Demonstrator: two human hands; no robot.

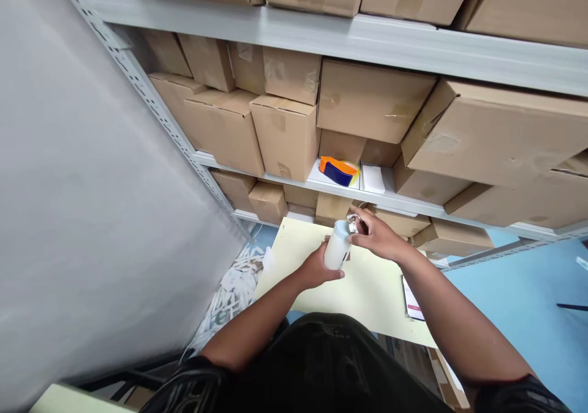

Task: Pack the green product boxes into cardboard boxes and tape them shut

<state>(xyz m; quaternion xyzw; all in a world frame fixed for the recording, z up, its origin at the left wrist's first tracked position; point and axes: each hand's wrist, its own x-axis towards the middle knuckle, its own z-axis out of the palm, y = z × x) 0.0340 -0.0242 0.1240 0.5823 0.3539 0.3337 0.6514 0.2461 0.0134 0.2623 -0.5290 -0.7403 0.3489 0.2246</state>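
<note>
My left hand (316, 268) is wrapped round the lower part of a white cylindrical bottle (337, 246), holding it tilted over a pale yellow tabletop (367, 293). My right hand (377, 234) is closed at the bottle's top end, fingers pinched on a small shiny metallic piece (353, 223) there. Both hands meet near the table's far edge, just below the shelves.
Metal shelving (349, 38) stacked with cardboard boxes (285, 134) fills the back. An orange and blue tape dispenser (339, 170) and a white box (372, 178) sit on a shelf. A card (412, 303) lies on the table's right. White scraps (234, 290) litter the floor at left beside a grey wall.
</note>
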